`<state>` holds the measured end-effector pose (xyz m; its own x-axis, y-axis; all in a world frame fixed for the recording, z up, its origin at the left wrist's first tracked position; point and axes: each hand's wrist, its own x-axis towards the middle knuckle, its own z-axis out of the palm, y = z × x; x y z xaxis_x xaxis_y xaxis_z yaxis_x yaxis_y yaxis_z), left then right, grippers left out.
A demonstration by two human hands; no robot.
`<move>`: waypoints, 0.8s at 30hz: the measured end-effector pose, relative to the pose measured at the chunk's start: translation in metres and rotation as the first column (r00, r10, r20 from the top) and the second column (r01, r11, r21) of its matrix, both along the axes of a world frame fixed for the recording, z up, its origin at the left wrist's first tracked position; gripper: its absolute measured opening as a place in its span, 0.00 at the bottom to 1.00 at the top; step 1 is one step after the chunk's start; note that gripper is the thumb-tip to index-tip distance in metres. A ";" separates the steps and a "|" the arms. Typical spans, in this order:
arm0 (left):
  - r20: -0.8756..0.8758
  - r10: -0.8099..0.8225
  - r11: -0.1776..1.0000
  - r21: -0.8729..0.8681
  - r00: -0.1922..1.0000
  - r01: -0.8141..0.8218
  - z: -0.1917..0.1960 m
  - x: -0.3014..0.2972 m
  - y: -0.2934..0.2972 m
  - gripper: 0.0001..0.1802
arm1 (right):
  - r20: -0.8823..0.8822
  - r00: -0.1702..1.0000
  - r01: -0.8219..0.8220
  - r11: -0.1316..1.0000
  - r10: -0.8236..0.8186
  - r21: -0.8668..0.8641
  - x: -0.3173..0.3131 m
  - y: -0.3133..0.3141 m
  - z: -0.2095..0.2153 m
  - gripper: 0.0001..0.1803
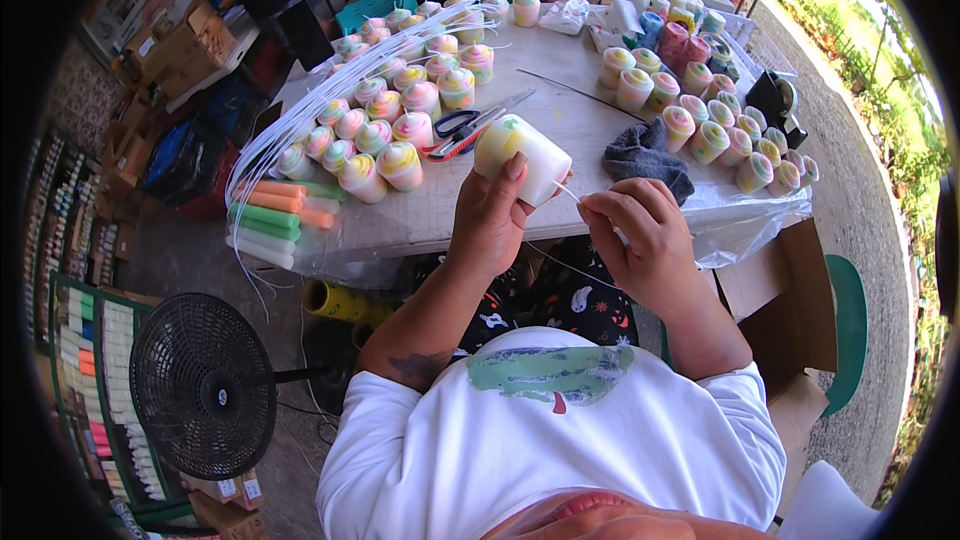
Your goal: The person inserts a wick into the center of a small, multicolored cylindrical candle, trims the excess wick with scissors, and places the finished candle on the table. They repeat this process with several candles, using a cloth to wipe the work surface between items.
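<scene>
My left hand [490, 212] is closed around a white pillar candle [540, 162] with a yellow and green tinted end. The candle lies tilted on its side above the near table edge, its plain white end toward my right hand [640, 228]. That hand pinches a thin white wick [568, 192] that runs to the candle's white end. A thin strand trails below the hands over my lap. Beyond the left hand, red-handled scissors [480, 130] lie on the table beside rows of swirled pastel candles [422, 98].
A bundle of long white wicks [330, 75] lies across the candles. Coloured candle sticks [270, 210] sit at the left corner. On the right are a dark cloth [650, 155], a thin rod [580, 92] and more swirled candles [710, 140]. A black fan [203, 385] stands left.
</scene>
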<state>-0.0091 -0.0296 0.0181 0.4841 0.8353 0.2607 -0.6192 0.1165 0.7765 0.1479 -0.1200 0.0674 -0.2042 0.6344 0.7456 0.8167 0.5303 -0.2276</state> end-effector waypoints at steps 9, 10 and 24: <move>0.004 0.000 1.000 0.023 1.000 0.000 -0.003 0.002 0.001 0.30 | 0.019 1.000 -0.015 1.000 0.015 -0.011 0.002 0.000 0.000 0.10; 0.011 0.005 1.000 0.019 1.000 -0.005 -0.005 0.003 0.001 0.30 | 0.021 1.000 -0.016 1.000 0.016 -0.012 0.002 0.000 0.001 0.10; -0.035 0.020 0.999 0.033 0.999 -0.018 -0.009 0.007 -0.007 0.29 | 0.025 1.000 -0.012 1.000 0.012 -0.002 0.004 0.002 -0.002 0.12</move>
